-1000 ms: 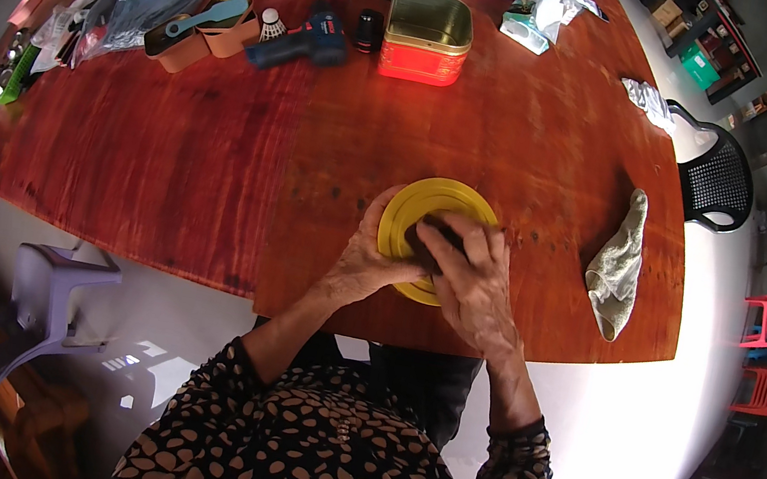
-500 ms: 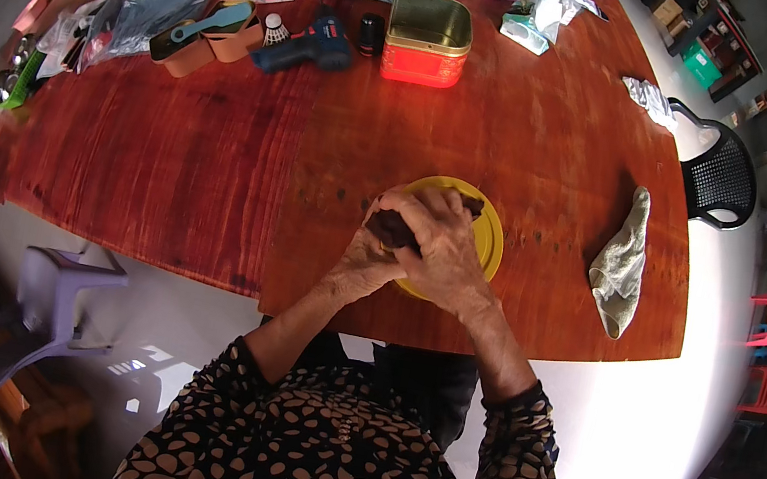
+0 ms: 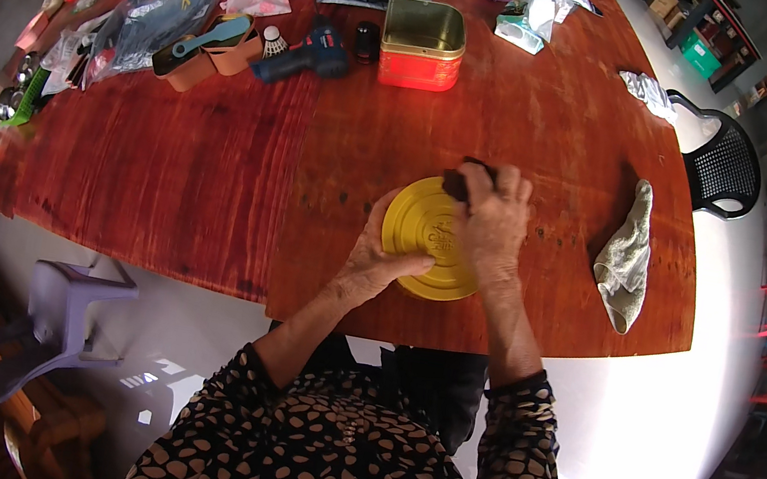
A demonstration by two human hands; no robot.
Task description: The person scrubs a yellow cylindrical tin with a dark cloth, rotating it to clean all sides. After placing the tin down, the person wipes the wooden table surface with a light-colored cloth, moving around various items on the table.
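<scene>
A round yellow lid (image 3: 420,235) with raised rings and embossing lies before me near the table's front edge. My left hand (image 3: 376,254) grips it at the left, thumb across its face and fingers along the rim. In my right hand (image 3: 496,223) is a bunched dark brown cloth (image 3: 456,186), which sits at the lid's upper right rim. That hand covers the lid's right part. What lies under the lid is hidden.
Beyond the lid stands an open red and gold tin (image 3: 419,68), beside a dark cylinder (image 3: 366,42) and a blue cordless drill (image 3: 308,54). A greyish cloth (image 3: 626,260) lies at right. Containers (image 3: 191,70) and bags (image 3: 168,11) crowd the far left. A black chair (image 3: 726,165) stands beyond the table's right edge.
My hands have parted. The left has come to the lid's left rim; the right has carried the brown cloth right and away from me, uncovering the lid's face.
</scene>
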